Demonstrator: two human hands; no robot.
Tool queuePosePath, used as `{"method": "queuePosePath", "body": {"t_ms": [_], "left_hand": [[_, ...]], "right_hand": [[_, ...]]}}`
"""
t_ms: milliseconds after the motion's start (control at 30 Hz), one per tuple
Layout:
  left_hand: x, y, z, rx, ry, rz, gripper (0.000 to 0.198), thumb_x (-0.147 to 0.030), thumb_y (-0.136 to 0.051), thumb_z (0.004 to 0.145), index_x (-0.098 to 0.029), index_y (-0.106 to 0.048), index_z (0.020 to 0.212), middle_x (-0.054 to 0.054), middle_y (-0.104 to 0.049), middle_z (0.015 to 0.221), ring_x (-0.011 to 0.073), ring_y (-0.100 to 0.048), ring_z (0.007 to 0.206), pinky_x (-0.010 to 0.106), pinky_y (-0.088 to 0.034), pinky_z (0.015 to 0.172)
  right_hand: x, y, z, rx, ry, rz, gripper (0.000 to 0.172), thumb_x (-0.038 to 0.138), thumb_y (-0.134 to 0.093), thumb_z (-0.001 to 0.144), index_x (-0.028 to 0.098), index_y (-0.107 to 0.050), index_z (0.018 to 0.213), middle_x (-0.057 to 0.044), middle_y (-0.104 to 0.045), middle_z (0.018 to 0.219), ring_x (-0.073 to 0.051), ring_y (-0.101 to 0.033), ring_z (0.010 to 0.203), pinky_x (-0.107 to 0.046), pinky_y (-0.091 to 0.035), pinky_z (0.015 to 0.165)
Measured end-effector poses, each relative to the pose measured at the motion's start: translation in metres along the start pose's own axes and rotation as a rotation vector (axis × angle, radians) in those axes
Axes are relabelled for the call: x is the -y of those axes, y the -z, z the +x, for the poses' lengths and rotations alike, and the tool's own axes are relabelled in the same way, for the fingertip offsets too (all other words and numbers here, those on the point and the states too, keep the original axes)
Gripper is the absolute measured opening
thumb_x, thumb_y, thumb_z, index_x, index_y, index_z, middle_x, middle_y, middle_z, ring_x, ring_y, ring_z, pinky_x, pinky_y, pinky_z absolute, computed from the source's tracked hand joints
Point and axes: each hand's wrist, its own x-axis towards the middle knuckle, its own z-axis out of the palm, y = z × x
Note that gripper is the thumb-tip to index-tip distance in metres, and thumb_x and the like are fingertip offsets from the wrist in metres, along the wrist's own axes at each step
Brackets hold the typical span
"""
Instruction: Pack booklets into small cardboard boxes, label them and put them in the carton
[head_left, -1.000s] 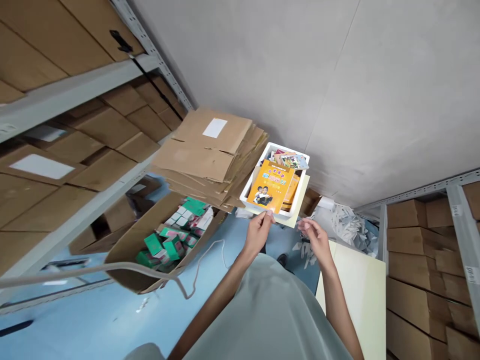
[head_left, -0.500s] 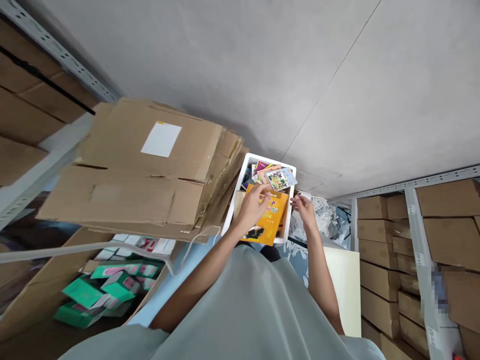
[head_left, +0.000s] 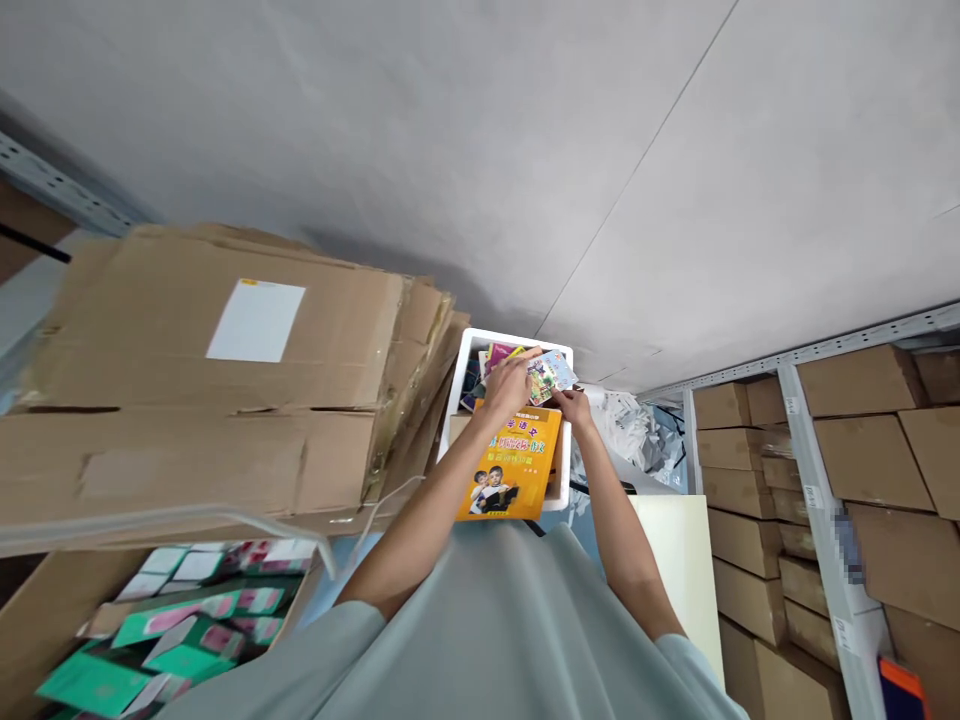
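A white bin [head_left: 457,385] full of books stands ahead of me. An orange book [head_left: 514,470] with two children on its cover lies on top, at the near end. Both hands reach to the far end of the bin. My left hand [head_left: 511,382] curls its fingers over a small colourful booklet [head_left: 553,372]. My right hand [head_left: 573,405] pinches the same booklet from below at its near edge. More small books lie beneath, partly hidden by my hands.
A tall stack of flattened cardboard boxes [head_left: 225,380] sits left of the bin. Below it is an open carton of green and pink packets [head_left: 172,630]. Metal shelving with brown cartons [head_left: 862,470] fills the right. A pale board [head_left: 675,560] and crumpled white bags [head_left: 630,425] lie near.
Both hands moved from the near edge of the bin to its far end and closed on the small booklet. My view has swung left and closer to the bin.
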Motion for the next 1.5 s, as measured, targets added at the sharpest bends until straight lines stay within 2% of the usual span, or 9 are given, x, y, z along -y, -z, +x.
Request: {"method": "queuePosePath", "body": {"t_ms": [167, 367, 633, 767, 900, 1033, 1200, 1367, 1500], "left_hand": [[0.006, -0.003, 0.001, 0.073, -0.037, 0.059, 0.035, -0.012, -0.054, 0.1, -0.012, -0.079, 0.124, 0.018, -0.076, 0.135, 0.0324, -0.065, 0.138, 0.045, -0.047, 0.124], [0.002, 0.008, -0.002, 0.134, -0.068, 0.08, 0.034, -0.014, -0.056, 0.099, -0.013, -0.078, 0.125, 0.017, -0.077, 0.133, 0.031, -0.066, 0.138, 0.043, -0.047, 0.124], [-0.021, 0.034, -0.021, 0.021, -0.153, -0.138, 0.047, -0.013, -0.057, 0.098, -0.02, -0.072, 0.142, 0.01, -0.07, 0.151, 0.0297, -0.066, 0.141, 0.043, -0.05, 0.125], [-0.037, 0.046, -0.039, -0.044, -0.166, -0.258, 0.04, -0.015, -0.057, 0.1, -0.022, -0.074, 0.136, 0.01, -0.072, 0.148, 0.0309, -0.066, 0.14, 0.048, -0.051, 0.123], [-0.061, 0.048, -0.065, -0.024, -0.143, -0.396, 0.033, -0.025, -0.058, 0.104, -0.021, -0.073, 0.133, 0.011, -0.075, 0.143, 0.0306, -0.071, 0.131, 0.048, -0.056, 0.115], [-0.089, 0.03, -0.097, 0.149, -0.117, -0.619, 0.035, -0.04, -0.061, 0.105, -0.021, -0.074, 0.131, 0.01, -0.079, 0.131, 0.0275, -0.076, 0.117, 0.041, -0.062, 0.103], [-0.114, -0.013, -0.136, 0.508, -0.048, -0.843, 0.045, -0.054, -0.066, 0.101, -0.019, -0.076, 0.129, 0.011, -0.081, 0.126, 0.0274, -0.078, 0.112, 0.038, -0.063, 0.096], [-0.14, -0.05, -0.165, 0.709, -0.03, -0.85, 0.045, -0.057, -0.07, 0.097, -0.019, -0.078, 0.121, 0.011, -0.083, 0.119, 0.0268, -0.078, 0.105, 0.038, -0.064, 0.093], [-0.175, -0.067, -0.188, 0.814, -0.072, -0.803, 0.041, -0.054, -0.07, 0.098, -0.02, -0.077, 0.119, 0.01, -0.082, 0.117, 0.026, -0.078, 0.105, 0.037, -0.064, 0.093]], "right_hand": [[-0.004, -0.003, -0.002, -0.046, -0.033, 0.06, 0.053, 0.07, -0.082, 0.067, 0.019, -0.068, 0.067, -0.005, -0.071, 0.065, -0.019, -0.063, 0.064, -0.028, -0.047, 0.056], [0.011, 0.004, -0.017, -0.09, 0.002, 0.115, 0.049, 0.066, -0.086, 0.065, 0.02, -0.068, 0.066, -0.005, -0.071, 0.065, -0.02, -0.063, 0.063, -0.028, -0.044, 0.056], [0.035, 0.024, -0.044, -0.227, 0.136, 0.246, 0.05, 0.068, -0.082, 0.072, 0.022, -0.064, 0.077, 0.0, -0.065, 0.067, -0.016, -0.057, 0.064, -0.027, -0.044, 0.059], [0.041, 0.043, -0.075, -0.347, 0.267, 0.357, 0.048, 0.066, -0.081, 0.074, 0.022, -0.063, 0.081, 0.002, -0.061, 0.068, -0.013, -0.053, 0.061, -0.026, -0.044, 0.06], [0.031, 0.07, -0.131, -0.402, 0.3, 0.402, 0.05, 0.068, -0.084, 0.077, 0.022, -0.064, 0.083, 0.004, -0.058, 0.065, -0.013, -0.053, 0.059, -0.026, -0.04, 0.056], [0.007, 0.092, -0.203, -0.45, 0.196, 0.447, 0.053, 0.07, -0.087, 0.076, 0.023, -0.065, 0.087, 0.006, -0.055, 0.061, -0.013, -0.05, 0.055, -0.026, -0.037, 0.053], [-0.029, 0.11, -0.282, -0.531, 0.018, 0.472, 0.049, 0.067, -0.089, 0.078, 0.022, -0.071, 0.087, 0.004, -0.057, 0.062, -0.013, -0.05, 0.056, -0.028, -0.039, 0.055], [-0.066, 0.133, -0.332, -0.609, -0.079, 0.52, 0.047, 0.065, -0.089, 0.079, 0.021, -0.075, 0.091, 0.003, -0.059, 0.063, -0.014, -0.051, 0.058, -0.029, -0.04, 0.056], [-0.094, 0.16, -0.364, -0.67, -0.074, 0.582, 0.044, 0.062, -0.088, 0.081, 0.022, -0.078, 0.093, 0.002, -0.061, 0.066, -0.015, -0.051, 0.06, -0.029, -0.041, 0.057]]}}
